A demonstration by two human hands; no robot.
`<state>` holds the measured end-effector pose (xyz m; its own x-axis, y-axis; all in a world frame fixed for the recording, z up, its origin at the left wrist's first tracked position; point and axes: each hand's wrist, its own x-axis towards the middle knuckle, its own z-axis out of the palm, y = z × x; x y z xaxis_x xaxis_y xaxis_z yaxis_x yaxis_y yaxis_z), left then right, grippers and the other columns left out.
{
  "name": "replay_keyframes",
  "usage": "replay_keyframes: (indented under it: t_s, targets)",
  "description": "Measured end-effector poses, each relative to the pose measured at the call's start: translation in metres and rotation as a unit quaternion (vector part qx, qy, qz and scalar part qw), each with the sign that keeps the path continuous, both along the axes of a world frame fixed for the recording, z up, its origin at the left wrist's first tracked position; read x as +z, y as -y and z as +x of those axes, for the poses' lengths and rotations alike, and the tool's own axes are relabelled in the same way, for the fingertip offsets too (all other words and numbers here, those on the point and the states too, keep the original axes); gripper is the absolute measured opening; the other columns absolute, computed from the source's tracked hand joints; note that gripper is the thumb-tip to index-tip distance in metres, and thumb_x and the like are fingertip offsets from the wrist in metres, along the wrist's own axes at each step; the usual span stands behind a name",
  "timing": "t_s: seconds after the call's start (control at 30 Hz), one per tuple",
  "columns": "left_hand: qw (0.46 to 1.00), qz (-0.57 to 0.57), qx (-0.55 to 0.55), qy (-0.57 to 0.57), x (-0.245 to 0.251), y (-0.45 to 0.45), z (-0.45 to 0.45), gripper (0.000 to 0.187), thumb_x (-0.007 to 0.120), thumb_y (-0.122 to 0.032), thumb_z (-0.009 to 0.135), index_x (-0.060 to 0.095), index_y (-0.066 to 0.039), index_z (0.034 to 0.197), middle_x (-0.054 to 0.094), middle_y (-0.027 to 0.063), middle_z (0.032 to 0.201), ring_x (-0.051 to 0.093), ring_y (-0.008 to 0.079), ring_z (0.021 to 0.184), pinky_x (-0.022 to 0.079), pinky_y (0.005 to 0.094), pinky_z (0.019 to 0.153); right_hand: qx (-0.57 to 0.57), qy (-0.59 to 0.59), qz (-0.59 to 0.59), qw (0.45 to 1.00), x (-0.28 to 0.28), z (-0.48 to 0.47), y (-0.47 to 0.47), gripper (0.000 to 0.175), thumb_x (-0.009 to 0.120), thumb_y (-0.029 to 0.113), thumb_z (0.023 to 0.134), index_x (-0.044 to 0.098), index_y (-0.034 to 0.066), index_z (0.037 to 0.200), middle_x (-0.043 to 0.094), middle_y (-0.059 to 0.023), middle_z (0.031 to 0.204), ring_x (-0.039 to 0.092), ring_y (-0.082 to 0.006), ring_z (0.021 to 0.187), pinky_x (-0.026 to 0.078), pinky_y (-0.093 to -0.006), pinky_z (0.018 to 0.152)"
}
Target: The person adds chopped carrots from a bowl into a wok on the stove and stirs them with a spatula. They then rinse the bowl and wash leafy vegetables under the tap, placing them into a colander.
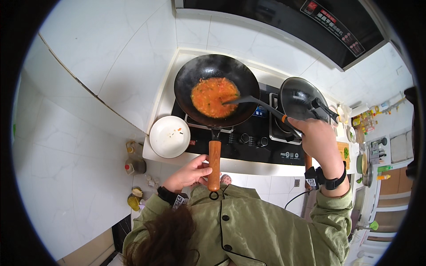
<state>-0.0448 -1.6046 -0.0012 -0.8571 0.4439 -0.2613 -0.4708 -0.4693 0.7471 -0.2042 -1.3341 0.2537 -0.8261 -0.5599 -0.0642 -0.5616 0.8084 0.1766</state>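
Note:
A black wok (244, 76) sits on the left burner of a gas hob, steam rising from it. In it lies an orange-red, saucy mixture with green bits (213, 96). My right hand (318, 141) is closed around the handle of a black spatula (263, 103), whose blade dips into the sauce. My left hand (191, 173) touches the wok's wooden handle (214, 163) from the left, its thumb and fingers at the handle; some fingers are hidden behind it. Left of the handle stands a white bowl (169, 137) with a few food scraps in it.
A second pan with a glass lid (301, 96) covers the right burner. Hob knobs (244, 138) lie in front. A range hood (286, 26) hangs above. Farther right are a cutting board (342, 151) with chopped greens, bowls and bottles. An oil jug (134, 166) stands at lower left.

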Motion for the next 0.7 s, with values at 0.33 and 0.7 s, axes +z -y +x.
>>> replay_keyframes:
  t_s: [0.33,0.7]
  targets:
    - [0.987,-0.025,0.052,0.147,-0.054,0.022,0.014,0.056,0.044,-0.048,0.100,0.043,-0.001,0.130,0.061,0.0186,0.118,0.066,0.0282,0.101,0.057,0.0397,0.082,-0.113,0.168,-0.308,0.930,-0.091,-0.018,0.009,0.042,0.067,0.012,0.082,0.063,0.0062,0.123,0.067,-0.0225,0.084,0.067,-0.0360,0.076,0.052,-0.0371,0.071]
    - [0.903,0.076,0.349,0.239,-0.118,0.078,0.051,0.045,0.052,-0.034,0.097,0.040,0.002,0.121,0.059,0.0257,0.120,0.063,0.0358,0.106,0.055,0.0449,0.089,-0.072,0.129,-0.275,0.950,-0.127,-0.017,0.021,0.042,0.065,0.011,0.085,0.061,0.0062,0.127,0.066,-0.0177,0.074,0.063,-0.0251,0.059,0.050,-0.0337,0.060]
